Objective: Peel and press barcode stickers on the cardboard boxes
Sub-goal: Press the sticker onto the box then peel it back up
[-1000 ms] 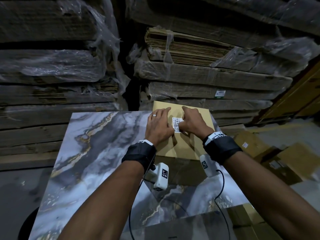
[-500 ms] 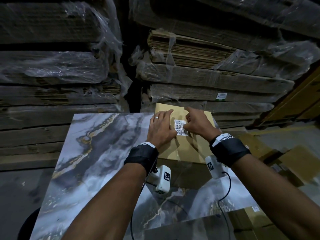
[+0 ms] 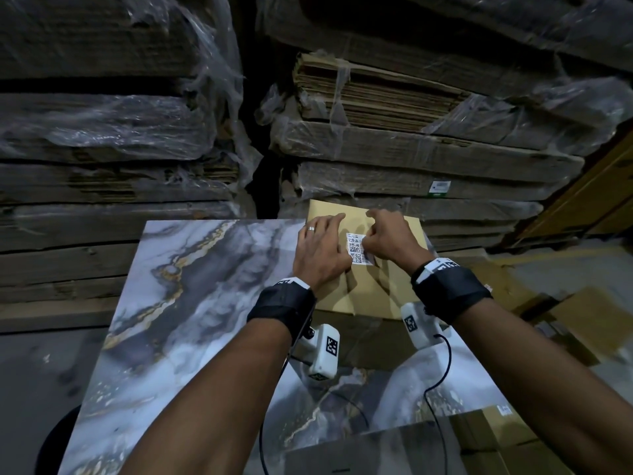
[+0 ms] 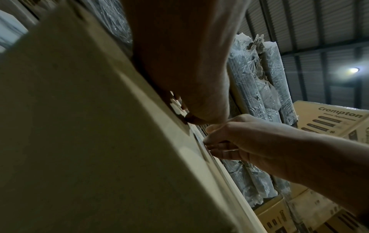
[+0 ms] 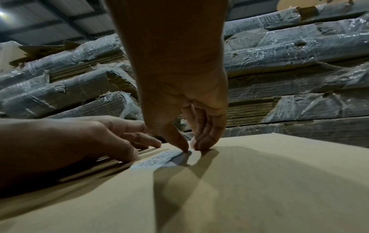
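Note:
A tan cardboard box (image 3: 363, 289) lies on the far right part of the marble table. On its top sits a white barcode sticker (image 3: 356, 248), flat on the cardboard between my two hands. My left hand (image 3: 320, 250) rests flat on the box just left of the sticker, fingers straight. My right hand (image 3: 390, 240) stands on its fingertips at the sticker's right edge. In the right wrist view its thumb tip presses the sticker (image 5: 159, 158) at that edge, and the other fingertips (image 5: 203, 145) touch bare cardboard beside it.
The marble table (image 3: 191, 303) stretches to the left and toward me. Behind it rise stacks of plastic-wrapped flat cardboard (image 3: 394, 149). More cardboard boxes (image 3: 582, 320) lie on the floor at the right, and one box (image 3: 489, 426) sits at the table's near right corner.
My right hand has slid to the right off the sticker, so more of the barcode shows. The left hand has stayed flat on the box.

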Demonstrator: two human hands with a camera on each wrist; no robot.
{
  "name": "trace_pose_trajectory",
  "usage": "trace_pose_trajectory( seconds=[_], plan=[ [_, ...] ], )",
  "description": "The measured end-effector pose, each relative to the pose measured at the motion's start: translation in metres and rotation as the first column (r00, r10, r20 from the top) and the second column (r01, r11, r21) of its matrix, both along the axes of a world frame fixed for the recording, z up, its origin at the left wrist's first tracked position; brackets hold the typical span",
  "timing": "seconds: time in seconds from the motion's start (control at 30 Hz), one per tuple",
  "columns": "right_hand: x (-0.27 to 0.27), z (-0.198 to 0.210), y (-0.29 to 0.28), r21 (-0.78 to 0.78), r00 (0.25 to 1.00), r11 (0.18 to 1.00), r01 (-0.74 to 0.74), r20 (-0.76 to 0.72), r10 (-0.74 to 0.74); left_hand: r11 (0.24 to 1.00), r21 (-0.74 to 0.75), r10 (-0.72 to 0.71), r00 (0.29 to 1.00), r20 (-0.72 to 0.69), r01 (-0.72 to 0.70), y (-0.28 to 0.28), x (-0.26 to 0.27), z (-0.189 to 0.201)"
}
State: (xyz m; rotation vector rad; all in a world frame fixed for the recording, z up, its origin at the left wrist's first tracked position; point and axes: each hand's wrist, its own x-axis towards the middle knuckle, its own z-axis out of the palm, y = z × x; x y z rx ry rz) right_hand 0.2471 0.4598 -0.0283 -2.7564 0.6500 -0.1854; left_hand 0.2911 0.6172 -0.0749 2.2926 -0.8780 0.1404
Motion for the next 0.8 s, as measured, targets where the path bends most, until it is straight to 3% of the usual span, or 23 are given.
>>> trace_pose_trajectory(
  seconds=[0.1, 0.33, 0.57, 0.67, 0.8],
  plan=[
    [0.000, -0.002, -0.005, 0.050, 0.999, 0.999, 0.018, 0.029, -0.019, 1.000, 0.000, -0.010, 1.000, 0.005, 0.010, 0.001, 0.000, 0.001],
    [-0.003, -0.006, 0.006, -0.016, 0.999, 0.998, -0.053, -0.014, 0.053, 1.000, -0.024, 0.002, 1.000, 0.009, -0.001, 0.001, -0.003, 0.002],
    [0.001, 0.005, -0.002, 0.175, 0.995, 0.983, -0.049, -0.080, 0.064, 1.000, -0.015, 0.006, 1.000, 0.017, -0.005, 0.002, -0.004, 0.004],
    [-0.003, 0.014, -0.011, 0.260, 0.996, 0.963, -0.067, -0.035, 0.079, 1.000, -0.010, -0.005, 1.000, 0.014, 0.005, 0.003, -0.004, 0.004],
    [-0.012, 0.017, -0.019, 0.218, 0.999, 0.975, -0.040, 0.024, 0.035, 1.000, -0.002, -0.007, 1.000, 0.019, 0.007, 0.003, -0.003, 0.003]
  ],
)
